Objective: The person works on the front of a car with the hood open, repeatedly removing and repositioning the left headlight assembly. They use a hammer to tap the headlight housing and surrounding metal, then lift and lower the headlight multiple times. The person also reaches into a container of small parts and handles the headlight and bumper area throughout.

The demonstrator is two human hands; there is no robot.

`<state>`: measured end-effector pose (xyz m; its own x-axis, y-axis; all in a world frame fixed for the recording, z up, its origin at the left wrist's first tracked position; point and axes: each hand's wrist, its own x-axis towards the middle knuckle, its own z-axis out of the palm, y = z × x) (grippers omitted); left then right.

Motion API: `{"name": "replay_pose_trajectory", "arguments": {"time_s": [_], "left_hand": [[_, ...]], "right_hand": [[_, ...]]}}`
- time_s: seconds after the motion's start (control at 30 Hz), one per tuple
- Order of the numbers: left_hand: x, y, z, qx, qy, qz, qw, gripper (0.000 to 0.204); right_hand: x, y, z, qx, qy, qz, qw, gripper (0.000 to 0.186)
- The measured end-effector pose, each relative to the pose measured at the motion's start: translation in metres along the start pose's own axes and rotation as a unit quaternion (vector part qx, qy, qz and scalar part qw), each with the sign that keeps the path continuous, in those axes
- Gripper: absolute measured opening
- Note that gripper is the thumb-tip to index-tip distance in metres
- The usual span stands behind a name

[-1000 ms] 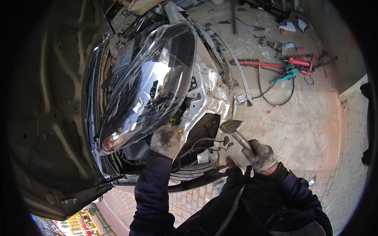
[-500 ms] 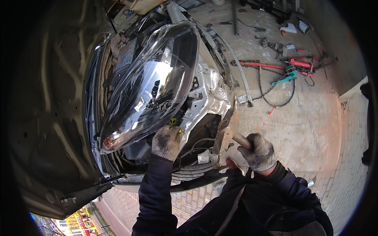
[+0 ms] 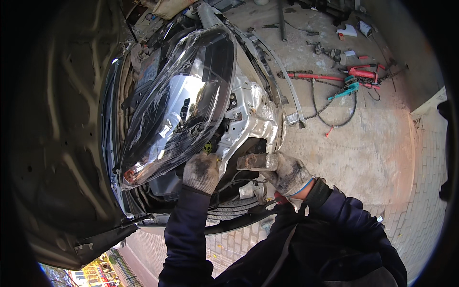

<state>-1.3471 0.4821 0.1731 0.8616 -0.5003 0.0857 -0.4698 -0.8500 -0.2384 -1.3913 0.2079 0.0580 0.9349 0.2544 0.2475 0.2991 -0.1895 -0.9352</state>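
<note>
A car's front end shows bare, creased silver metal (image 3: 256, 107). A headlight (image 3: 181, 103) in clear plastic film lies across the engine bay. My left hand (image 3: 201, 173), in a dirty knit glove, is closed at the metal's edge beside a green round part (image 3: 208, 147); what its fingers grip is hidden. My right hand (image 3: 287, 174), also gloved, grips a heavy worn hammer (image 3: 256, 161), whose head is held sideways over the dark opening to the right of my left hand. Loose black wires and connectors (image 3: 235, 182) hang below.
The raised hood (image 3: 62, 129) fills the left side. A curved metal strip (image 3: 291, 95) lies along the bay's right. On the concrete floor (image 3: 349, 158) are a red hydraulic pump (image 3: 363, 74), chains, hoses, a teal tool (image 3: 344, 91) and scattered parts. A tire (image 3: 229, 208) shows below the bay.
My right hand has moved left and inward with the hammer, turning its head to lie sideways near my left hand. My left hand has stayed almost in place.
</note>
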Motion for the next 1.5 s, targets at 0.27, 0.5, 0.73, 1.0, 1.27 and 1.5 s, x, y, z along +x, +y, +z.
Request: {"name": "replay_pose_trajectory", "arguments": {"time_s": [0.27,0.5,0.73,1.0,1.27,1.5], "left_hand": [[-0.008,-0.003,0.003,-0.064,0.025,-0.042,0.997,0.013],[-0.017,-0.007,0.01,-0.145,0.048,-0.106,0.983,0.018],[-0.021,-0.011,0.016,-0.186,0.072,-0.125,0.972,0.018],[-0.033,-0.017,0.029,-0.253,0.108,-0.15,0.95,0.021],[-0.043,-0.031,0.053,-0.275,0.15,-0.111,0.943,0.02],[-0.047,-0.032,0.051,-0.383,0.12,-0.163,0.901,0.02]], "right_hand": [[0.034,-0.006,0.032,-0.099,-0.002,-0.054,0.994,0.026],[0.046,-0.008,0.049,-0.109,-0.005,-0.037,0.993,0.026],[0.053,-0.003,0.06,-0.122,0.025,-0.079,0.989,0.025],[0.051,-0.014,0.063,-0.109,0.016,-0.017,0.994,0.025],[0.055,-0.015,0.07,-0.129,-0.001,-0.02,0.991,0.027],[0.048,-0.014,0.068,-0.138,0.012,-0.03,0.99,0.026]]}}
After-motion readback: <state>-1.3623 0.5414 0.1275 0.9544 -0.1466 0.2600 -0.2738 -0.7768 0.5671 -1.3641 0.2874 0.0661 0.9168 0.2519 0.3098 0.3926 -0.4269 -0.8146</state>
